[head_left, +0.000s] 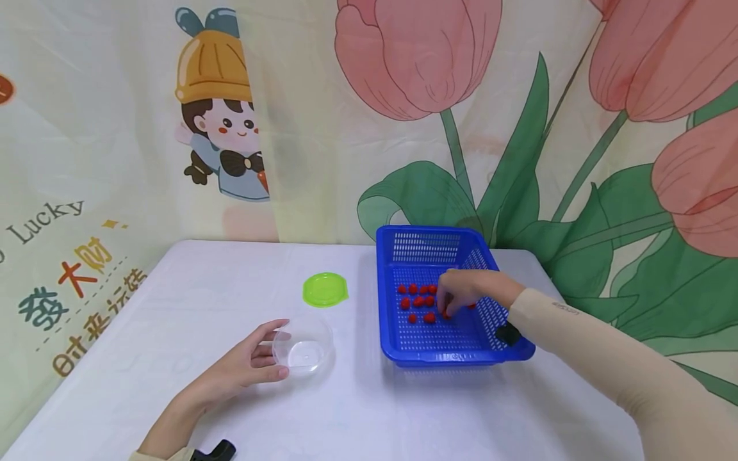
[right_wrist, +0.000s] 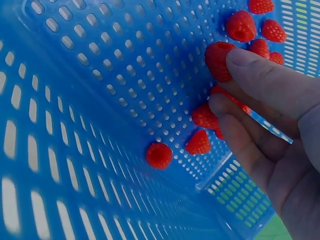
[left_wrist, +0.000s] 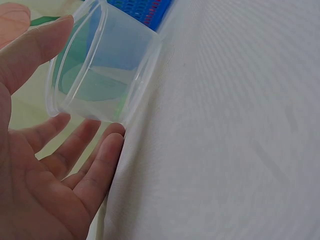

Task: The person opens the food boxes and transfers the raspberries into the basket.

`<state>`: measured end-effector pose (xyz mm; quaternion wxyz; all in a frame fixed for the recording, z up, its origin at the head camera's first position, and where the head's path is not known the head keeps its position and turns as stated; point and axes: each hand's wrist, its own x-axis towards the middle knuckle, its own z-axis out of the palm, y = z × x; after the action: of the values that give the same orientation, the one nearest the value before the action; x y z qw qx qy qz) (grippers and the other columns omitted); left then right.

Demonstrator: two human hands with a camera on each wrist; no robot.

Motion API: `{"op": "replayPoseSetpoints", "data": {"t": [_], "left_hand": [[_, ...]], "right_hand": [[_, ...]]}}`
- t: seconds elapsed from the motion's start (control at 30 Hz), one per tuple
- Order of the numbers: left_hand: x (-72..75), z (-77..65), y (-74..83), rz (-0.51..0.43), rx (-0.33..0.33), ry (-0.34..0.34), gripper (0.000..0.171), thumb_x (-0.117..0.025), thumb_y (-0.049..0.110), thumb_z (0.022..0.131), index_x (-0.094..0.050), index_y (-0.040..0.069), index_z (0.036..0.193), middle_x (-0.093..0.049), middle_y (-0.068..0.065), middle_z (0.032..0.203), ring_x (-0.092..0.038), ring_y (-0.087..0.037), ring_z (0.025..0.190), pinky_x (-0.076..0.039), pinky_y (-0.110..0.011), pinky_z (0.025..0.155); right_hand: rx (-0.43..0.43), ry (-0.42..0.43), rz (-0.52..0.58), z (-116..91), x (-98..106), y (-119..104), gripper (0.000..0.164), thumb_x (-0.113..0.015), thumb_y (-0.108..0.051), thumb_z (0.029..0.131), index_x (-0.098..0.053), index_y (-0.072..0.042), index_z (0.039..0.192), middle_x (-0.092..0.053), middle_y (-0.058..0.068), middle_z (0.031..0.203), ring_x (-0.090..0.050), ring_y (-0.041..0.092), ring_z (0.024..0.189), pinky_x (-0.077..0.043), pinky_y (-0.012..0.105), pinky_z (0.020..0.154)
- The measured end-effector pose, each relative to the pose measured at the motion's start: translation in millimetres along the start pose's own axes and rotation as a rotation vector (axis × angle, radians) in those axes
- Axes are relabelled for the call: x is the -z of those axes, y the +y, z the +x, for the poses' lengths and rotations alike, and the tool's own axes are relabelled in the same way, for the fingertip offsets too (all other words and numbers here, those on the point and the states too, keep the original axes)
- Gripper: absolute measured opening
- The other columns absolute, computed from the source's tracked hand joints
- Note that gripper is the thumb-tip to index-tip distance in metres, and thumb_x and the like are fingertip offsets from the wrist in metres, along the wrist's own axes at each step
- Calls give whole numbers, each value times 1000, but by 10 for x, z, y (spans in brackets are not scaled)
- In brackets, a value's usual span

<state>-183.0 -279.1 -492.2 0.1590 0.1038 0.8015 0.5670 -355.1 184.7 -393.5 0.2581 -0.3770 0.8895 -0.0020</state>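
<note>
A clear round plastic container (head_left: 304, 349) stands on the white table at left of centre, with nothing visible inside. My left hand (head_left: 254, 362) holds it from the left, thumb on the near side and fingers around the far side; the left wrist view shows the thumb by the container's rim (left_wrist: 92, 60). Inside the blue basket (head_left: 450, 356), my right hand (head_left: 455, 291) pinches a raspberry (right_wrist: 219, 61) between thumb and fingers. Several other raspberries (head_left: 418, 301) lie on the basket floor. One raspberry (right_wrist: 159, 155) sits apart near the basket wall.
A bright green lid (head_left: 325, 290) lies flat on the table (head_left: 230, 288), beyond the container and left of the basket. The basket's perforated walls rise around the right hand. A printed cloth (head_left: 311, 128) hangs behind the table.
</note>
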Motion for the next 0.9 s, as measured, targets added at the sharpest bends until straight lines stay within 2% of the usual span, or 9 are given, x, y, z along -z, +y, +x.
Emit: {"op": "replayPoseSetpoints", "data": {"t": [0.23, 0.4, 0.6, 0.9], "left_hand": [[1, 1, 1, -5, -8, -2, 90, -82, 21, 95, -28, 26, 166, -37, -18, 162, -58, -34, 136, -54, -27, 97], [3, 2, -1, -13, -5, -6, 91, -82, 20, 95, -27, 24, 166, -37, -18, 162, -58, -34, 136, -54, -27, 97], [5, 15, -7, -11, -7, -6, 91, -82, 20, 95, -26, 23, 167, -37, -19, 162, -58, -34, 136, -54, -26, 97], [5, -2, 12, -9, 8, -3, 91, -83, 22, 94, -27, 26, 166, -37, -18, 162, -58, -34, 136, -54, -27, 96]], "right_hand": [[-71, -31, 36, 84, -63, -18, 13, -80, -14, 97, -85, -20, 107, -75, -8, 104, -64, 13, 99, -61, 32, 88], [-98, -30, 38, 86, -77, -24, 14, -80, -13, 96, -86, -21, 106, -74, -8, 106, -62, 14, 99, -61, 31, 87], [-85, -25, 28, 42, -61, -14, 16, -81, -11, 95, -84, -18, 109, -79, -4, 105, -72, 13, 102, -62, 36, 93], [-13, 29, 22, -33, -45, 51, 19, -83, -9, 92, -83, -15, 110, -79, -6, 103, -70, 8, 95, -60, 31, 91]]}}
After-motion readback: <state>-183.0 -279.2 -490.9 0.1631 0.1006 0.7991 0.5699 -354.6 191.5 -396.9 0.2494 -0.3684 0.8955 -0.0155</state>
